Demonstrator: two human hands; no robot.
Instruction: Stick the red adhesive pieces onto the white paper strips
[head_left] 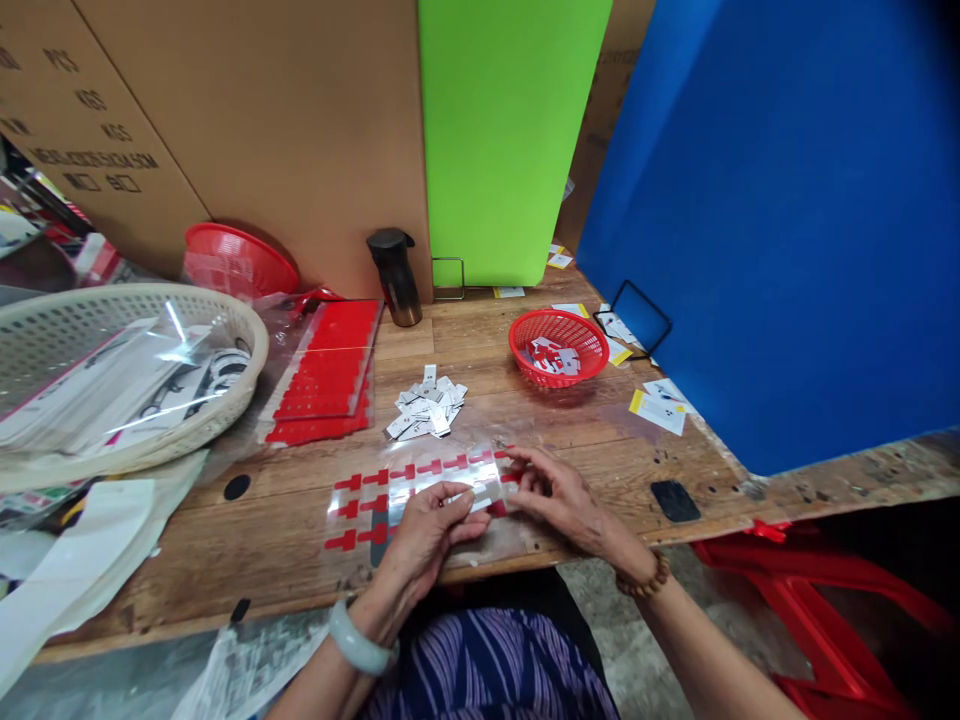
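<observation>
My left hand (pixel 435 525) pinches a small white tag (pixel 476 502) between thumb and fingers, over a clear sheet. Rows of red T-shaped stickers (pixel 377 503) cover this sheet, which lies near the table's front edge; my left hand hides some of them. At the sheet's right end is my right hand (pixel 562 500), its fingers bent and apart, with the fingertips at the red stickers there. No held thing shows clearly in it. Just behind the sheet lies a loose pile of white tags (pixel 427 405). A red basket (pixel 559 378) farther right contains white tags with red on them.
Red sticker sheets (pixel 330 360) are stacked left of the tag pile, below a dark tumbler (pixel 396 280). A large cream basket (pixel 251 385) holds packaged cards. Green (pixel 502 140) and blue panels (pixel 780 240) stand behind. A red stool (pixel 817 610) is at lower right.
</observation>
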